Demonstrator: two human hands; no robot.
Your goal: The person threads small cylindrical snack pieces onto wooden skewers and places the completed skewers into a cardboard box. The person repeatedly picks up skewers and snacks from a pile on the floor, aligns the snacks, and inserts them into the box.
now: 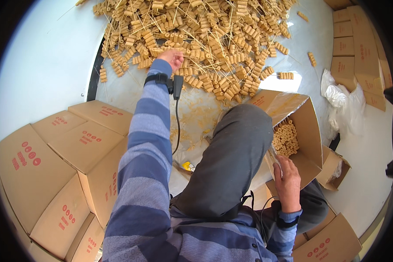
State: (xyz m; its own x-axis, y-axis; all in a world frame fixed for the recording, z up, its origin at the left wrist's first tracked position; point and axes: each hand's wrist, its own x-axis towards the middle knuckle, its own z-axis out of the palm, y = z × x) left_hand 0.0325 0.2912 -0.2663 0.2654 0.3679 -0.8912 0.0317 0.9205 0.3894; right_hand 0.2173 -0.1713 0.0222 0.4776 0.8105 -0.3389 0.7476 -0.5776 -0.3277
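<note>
A large heap of skewers, tan ridged rolls threaded on thin wooden sticks, lies on the table at the far side. My left hand is stretched out to the heap's near left part, its fingers curled in a pinch on a skewer there. A black strap with a dark corded device sits at that wrist. On the right, an open cardboard box stands tilted beside my raised knee. Packed skewers show their round roll ends inside it. My right hand grips the box's near edge, thumb and fingers over the rim.
Closed cardboard cartons are stacked on the left. More cartons stand at the far right, near a crumpled white plastic bag. A small open carton lies beyond the box. Crumbs litter the pale surface ahead of my knee.
</note>
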